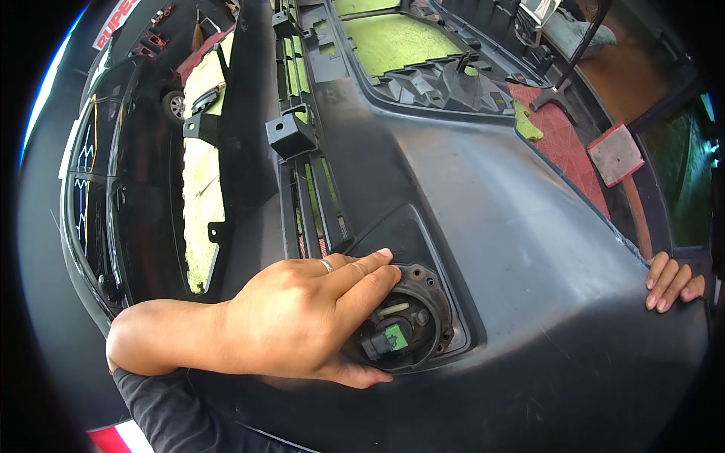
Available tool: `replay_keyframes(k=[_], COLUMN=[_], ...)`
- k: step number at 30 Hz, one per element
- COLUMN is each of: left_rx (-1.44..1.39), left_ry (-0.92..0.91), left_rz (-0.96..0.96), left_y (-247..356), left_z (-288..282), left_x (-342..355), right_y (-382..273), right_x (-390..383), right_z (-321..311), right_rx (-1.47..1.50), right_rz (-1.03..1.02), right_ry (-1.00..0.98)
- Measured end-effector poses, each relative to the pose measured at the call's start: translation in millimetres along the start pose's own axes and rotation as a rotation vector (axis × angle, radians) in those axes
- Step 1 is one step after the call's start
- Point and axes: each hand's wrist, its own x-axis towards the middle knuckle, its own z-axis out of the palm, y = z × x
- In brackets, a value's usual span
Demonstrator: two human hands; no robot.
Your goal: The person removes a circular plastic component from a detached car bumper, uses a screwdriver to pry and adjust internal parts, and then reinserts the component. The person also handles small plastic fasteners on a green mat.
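Two bare hands work at one large black bumper [491, 196], which spreads from the top of the frame to its lower right; the left hand [302, 321], with one ring [326, 264], lies at the lower centre, thumb low and fingers high — its grip closed around one round lamp housing [436, 302]; the right hand [672, 283] sits at the right edge of the frame, four fingers curled over the bumper's rim, the rest hidden, so I cannot tell how firmly it grips.

The housing sits at the lower centre of the frame, inside one recess [472, 332] with a rounded corner; within the housing are one black connector with a green face [395, 337] and one pale peg [393, 309]; small holes dot its edge.

Two box-shaped brackets [292, 134] stand along the bumper's left side, at upper centre; yellow-green material [400, 41] shows through the openings at the top.

One dark car [136, 181] fills the left of the frame, one wheel [175, 104] in sight; at upper right lie one grey pad with a red edge [615, 155] and a red floor covering [563, 143]; one dark sleeve [170, 411] shows at lower left.
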Motion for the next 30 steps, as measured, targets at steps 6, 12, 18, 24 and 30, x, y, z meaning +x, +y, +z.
replay_keyframes(k=[6,12,18,24,30], left_rx=[-0.033,0.051,0.109,0.174,0.194], left_ry=[-0.001,-0.062,-0.130,-0.133,-0.111], left_rz=[0.011,0.006,-0.042,-0.078,-0.118], left_y=[-4,3,13,17,17], left_z=[-2,-8,-13,-16,-8], left_x=[4,8,8,6,-5], right_y=[2,4,-7,-11,-13], right_x=[4,-1,-3,0,7], right_z=[2,-8,-5,-7,5], right_rx=[0.007,0.031,-0.019,-0.061,-0.079], right_rz=[0.000,-0.020,0.083,0.121,0.092], right_ry=[0.013,-0.030,-0.013,-0.033,-0.050])
